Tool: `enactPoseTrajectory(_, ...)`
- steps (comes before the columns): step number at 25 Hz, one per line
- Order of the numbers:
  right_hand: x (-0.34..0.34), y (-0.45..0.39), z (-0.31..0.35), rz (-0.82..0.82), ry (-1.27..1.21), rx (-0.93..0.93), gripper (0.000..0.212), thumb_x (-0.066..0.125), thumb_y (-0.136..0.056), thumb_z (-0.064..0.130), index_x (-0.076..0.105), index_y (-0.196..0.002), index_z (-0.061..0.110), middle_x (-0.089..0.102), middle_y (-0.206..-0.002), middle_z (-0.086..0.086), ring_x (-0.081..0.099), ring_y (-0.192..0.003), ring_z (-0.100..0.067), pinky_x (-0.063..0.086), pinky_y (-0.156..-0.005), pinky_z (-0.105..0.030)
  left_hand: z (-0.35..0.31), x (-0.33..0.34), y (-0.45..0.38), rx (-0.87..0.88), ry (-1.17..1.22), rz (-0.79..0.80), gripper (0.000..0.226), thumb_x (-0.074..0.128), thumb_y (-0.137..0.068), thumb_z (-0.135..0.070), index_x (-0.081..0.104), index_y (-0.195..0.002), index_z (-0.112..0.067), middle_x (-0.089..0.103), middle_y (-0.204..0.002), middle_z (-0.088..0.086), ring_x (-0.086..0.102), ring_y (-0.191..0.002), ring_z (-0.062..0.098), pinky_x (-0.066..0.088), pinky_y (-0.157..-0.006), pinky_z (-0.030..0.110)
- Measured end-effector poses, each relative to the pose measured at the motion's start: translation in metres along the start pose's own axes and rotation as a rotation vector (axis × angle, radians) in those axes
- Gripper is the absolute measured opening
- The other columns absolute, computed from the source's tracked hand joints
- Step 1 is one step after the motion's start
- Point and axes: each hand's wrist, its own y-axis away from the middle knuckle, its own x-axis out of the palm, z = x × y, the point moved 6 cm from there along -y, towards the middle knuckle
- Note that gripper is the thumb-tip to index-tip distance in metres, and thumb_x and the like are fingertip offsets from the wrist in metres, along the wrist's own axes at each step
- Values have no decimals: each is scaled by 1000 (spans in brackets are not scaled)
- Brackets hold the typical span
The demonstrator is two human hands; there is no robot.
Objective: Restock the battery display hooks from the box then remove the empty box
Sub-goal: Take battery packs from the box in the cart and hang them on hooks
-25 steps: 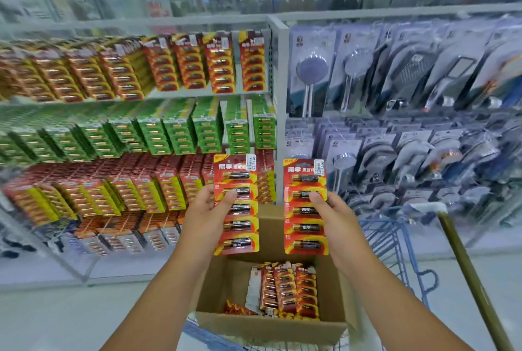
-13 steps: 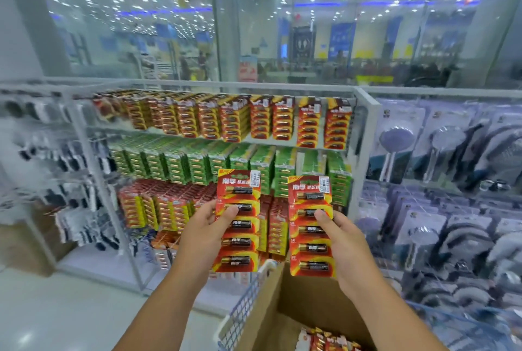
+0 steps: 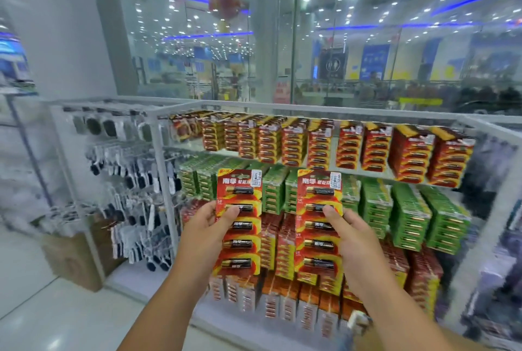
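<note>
My left hand (image 3: 204, 233) grips a red strip of battery cards (image 3: 238, 222) by its left edge, thumb across the front. My right hand (image 3: 351, 233) holds a second red strip of battery cards (image 3: 317, 226) by its right edge in the same way. Both strips hang upright side by side in front of the battery display (image 3: 324, 181), level with its green and lower red rows. The display's hooks carry red packs on top, green packs in the middle and red and white packs below. The box is out of view.
A white rack of dark and white hanging goods (image 3: 127, 186) stands left of the batteries. A brown cardboard box (image 3: 72, 257) sits on the floor at that rack's foot. Glass walls rise behind the shelving. More hanging goods (image 3: 497, 266) fill the right edge.
The view has swung up and left, so the cart and the cardboard box have dropped out of sight. Both hands still hold their battery strips, now raised before the display's middle rows.
</note>
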Motion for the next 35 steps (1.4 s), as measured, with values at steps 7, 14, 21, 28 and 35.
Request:
enactPoseTrajectory(7, 122, -43, -23, -24, 9, 11, 22, 64, -101, 35, 75, -109, 18, 81, -98, -7, 79, -87, -29, 63, -80, -53, -12, -98, -88, -18, -30, 15, 17, 66, -101, -30, 71, -116, -23, 82, -99, 1, 80, -88, 25, 64, -79, 49)
enactPoseTrajectory(14, 188, -126, -46, 1, 15, 11, 23, 63, -101, 36, 75, -110, 19, 81, -95, -2, 79, -81, -20, 60, -61, -34, 6, -134, -190, -51, 4, -24, 27, 70, -97, -34, 70, -122, -23, 81, -105, 2, 79, -94, 27, 62, -87, 54)
enactPoseTrajectory(21, 251, -243, -58, 35, -8, 27, 23, 63, -102, 35, 75, -111, 18, 81, -97, -4, 79, -85, -24, 61, -70, -40, 15, -140, -308, -72, -13, -74, 16, 66, -101, -29, 70, -115, -24, 82, -95, 2, 80, -82, 25, 63, -61, 38)
enactPoseTrajectory(28, 313, -330, -68, 44, 60, 27, 19, 63, -102, 35, 75, -109, 24, 81, -97, 3, 79, -87, -19, 63, -85, -47, 27, -161, -418, -106, -17, -67, 35, 72, -94, -45, 66, -126, -32, 81, -106, -3, 79, -93, 23, 64, -83, 52)
enactPoseTrajectory(35, 377, -405, -93, -95, 77, 4, 36, 72, -88, 55, 74, -116, 32, 78, -113, 11, 72, -110, -17, 57, -100, -50, 51, -185, -541, -46, -50, 13, 99, 73, -49, -96, 60, -134, -46, 72, -131, -9, 70, -118, 25, 57, -98, 57)
